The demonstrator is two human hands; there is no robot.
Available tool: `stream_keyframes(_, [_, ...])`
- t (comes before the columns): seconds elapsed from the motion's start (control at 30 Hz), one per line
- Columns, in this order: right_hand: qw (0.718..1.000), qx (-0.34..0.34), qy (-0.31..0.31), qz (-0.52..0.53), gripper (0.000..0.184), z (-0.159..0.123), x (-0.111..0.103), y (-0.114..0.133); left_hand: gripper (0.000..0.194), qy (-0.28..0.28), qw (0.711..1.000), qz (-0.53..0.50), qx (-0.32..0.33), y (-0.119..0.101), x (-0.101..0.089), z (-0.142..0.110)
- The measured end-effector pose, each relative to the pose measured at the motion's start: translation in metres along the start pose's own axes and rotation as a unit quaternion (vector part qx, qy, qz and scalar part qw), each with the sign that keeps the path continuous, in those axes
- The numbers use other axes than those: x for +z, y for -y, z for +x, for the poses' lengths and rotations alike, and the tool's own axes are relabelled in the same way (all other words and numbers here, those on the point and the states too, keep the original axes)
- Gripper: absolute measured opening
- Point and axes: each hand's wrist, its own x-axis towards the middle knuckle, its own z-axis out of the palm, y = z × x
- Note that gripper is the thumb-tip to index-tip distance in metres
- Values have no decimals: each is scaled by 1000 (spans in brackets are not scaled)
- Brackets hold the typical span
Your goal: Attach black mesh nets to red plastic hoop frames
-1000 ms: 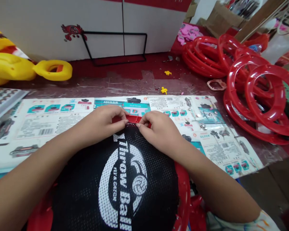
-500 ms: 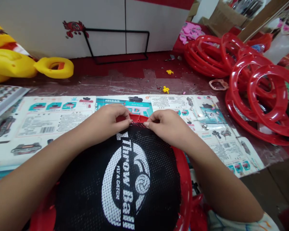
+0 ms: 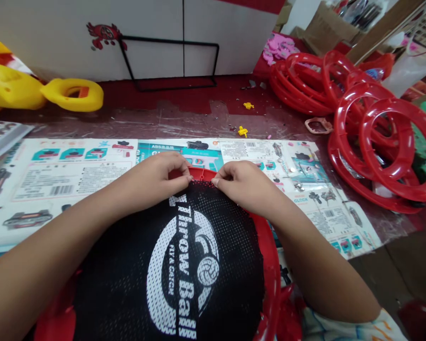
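A round black mesh net (image 3: pixel 128 279) printed "Throw Ball" in white lies over a red plastic ring (image 3: pixel 271 265) in front of me. At the far edge of the net, my left hand (image 3: pixel 163 177) pinches the mesh between thumb and forefinger. My right hand (image 3: pixel 239 182) pinches the same edge a short way to the right. Between the two hands, a strip of the red rim with a small peg shows beyond the mesh. Red plastic also shows at the lower left, under the net.
Stacked red rings (image 3: pixel 394 147) stand at the right. A printed cardboard sheet (image 3: pixel 74 175) covers the near tabletop. Behind it are a black wire frame (image 3: pixel 170 41), small yellow parts (image 3: pixel 243 131) and a yellow ring-shaped piece (image 3: pixel 92 97). A white tray (image 3: pixel 7 142) sits at left.
Both hands keep their pinch on the net's far edge, with hardly any movement. The whole view has shifted slightly, so the background appears a little farther left.
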Motion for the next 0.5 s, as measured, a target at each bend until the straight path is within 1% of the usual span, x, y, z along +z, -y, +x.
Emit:
stream_keyframes(0.23, [1000, -8, -21, 18, 17, 2, 2, 0, 20, 5, 1000, -5, -3, 2, -1, -1])
stream_keyframes(0.5, [1000, -3, -3, 28, 18, 2, 0, 0, 22, 4, 1000, 5, -1, 0, 0, 1])
